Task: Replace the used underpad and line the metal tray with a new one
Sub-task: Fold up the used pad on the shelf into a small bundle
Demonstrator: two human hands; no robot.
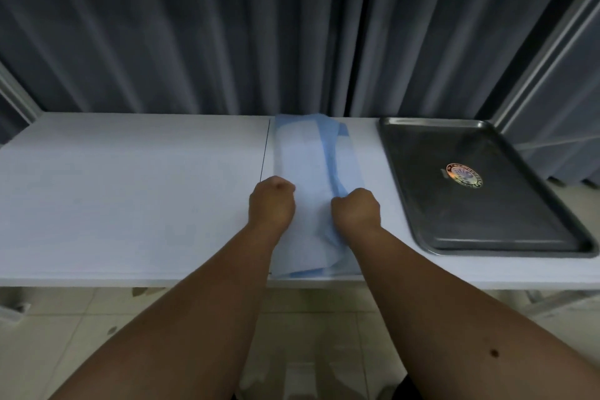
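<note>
A folded underpad (305, 156), pale white on top with blue edges, lies as a long strip on the white table, running from the back edge to the front edge. My left hand (272, 201) rests fisted on the strip's left edge. My right hand (356, 207) is closed on the blue fold along its right edge. To the right sits the dark metal tray (418, 191), bare inside except for a round sticker (463, 176). No pad lies in the tray.
The white table (130, 191) stretches left of the pad, with a thin seam (265, 149) beside the strip. Grey curtains (227, 26) hang right behind the table. Tiled floor shows below the front edge.
</note>
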